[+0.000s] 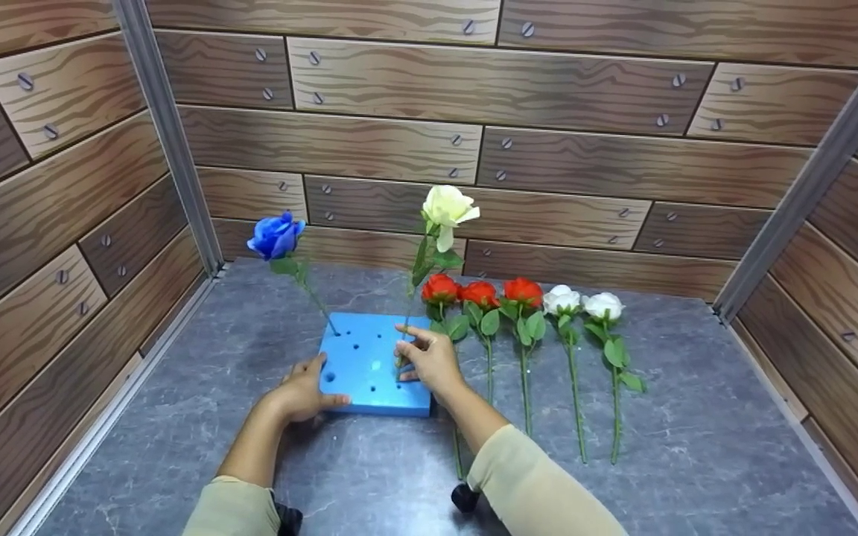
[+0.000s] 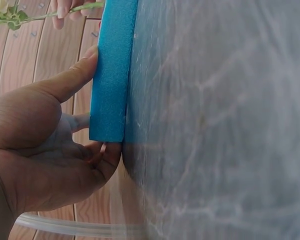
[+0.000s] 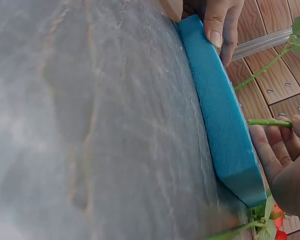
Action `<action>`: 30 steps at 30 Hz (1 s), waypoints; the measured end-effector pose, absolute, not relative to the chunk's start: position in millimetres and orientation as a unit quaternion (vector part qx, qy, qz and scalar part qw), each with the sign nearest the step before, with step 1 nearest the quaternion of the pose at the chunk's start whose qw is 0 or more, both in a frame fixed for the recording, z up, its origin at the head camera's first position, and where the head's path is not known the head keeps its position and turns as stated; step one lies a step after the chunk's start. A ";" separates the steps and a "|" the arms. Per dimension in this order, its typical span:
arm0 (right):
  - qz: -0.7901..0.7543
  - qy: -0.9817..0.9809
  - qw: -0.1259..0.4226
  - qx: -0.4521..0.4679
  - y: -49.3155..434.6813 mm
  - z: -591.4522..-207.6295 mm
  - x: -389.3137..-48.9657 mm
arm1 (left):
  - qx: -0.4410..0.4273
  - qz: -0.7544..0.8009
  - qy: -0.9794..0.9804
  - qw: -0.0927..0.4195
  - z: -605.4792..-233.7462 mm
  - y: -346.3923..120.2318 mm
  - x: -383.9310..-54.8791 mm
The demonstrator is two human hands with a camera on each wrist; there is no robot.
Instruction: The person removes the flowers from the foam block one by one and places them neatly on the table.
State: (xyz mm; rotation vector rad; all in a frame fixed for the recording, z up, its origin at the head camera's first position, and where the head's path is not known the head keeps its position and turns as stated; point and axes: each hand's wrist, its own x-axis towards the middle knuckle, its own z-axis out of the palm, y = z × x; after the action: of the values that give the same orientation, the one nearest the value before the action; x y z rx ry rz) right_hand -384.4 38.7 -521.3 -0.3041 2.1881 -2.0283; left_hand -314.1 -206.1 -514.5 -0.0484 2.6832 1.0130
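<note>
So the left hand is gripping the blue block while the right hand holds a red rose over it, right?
Not quite: the rose in the right hand is pale yellow, not red; the head view shows it. The left hand does grip the blue block.

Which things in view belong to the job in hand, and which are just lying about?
In the job:
Blue block, steadied by the left grip
Pale yellow rose, pinched in the right grip
Blue rose, its stem in the block

Lying about, unheld on the grey tabletop, though perhaps meant for the block:
Three red roses
Two white roses
</note>
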 end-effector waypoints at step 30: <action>-0.649 0.753 0.069 -0.085 88.9 -513.8 -367.0 | -0.009 0.362 0.923 0.129 -518.1 -208.0 -313.0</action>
State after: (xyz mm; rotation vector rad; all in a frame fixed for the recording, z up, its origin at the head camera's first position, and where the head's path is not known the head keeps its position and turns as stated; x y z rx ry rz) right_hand -367.0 88.9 -513.8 -0.2571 2.2673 -1.9543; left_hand -313.0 -208.0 -518.1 -0.0275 2.6826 1.0528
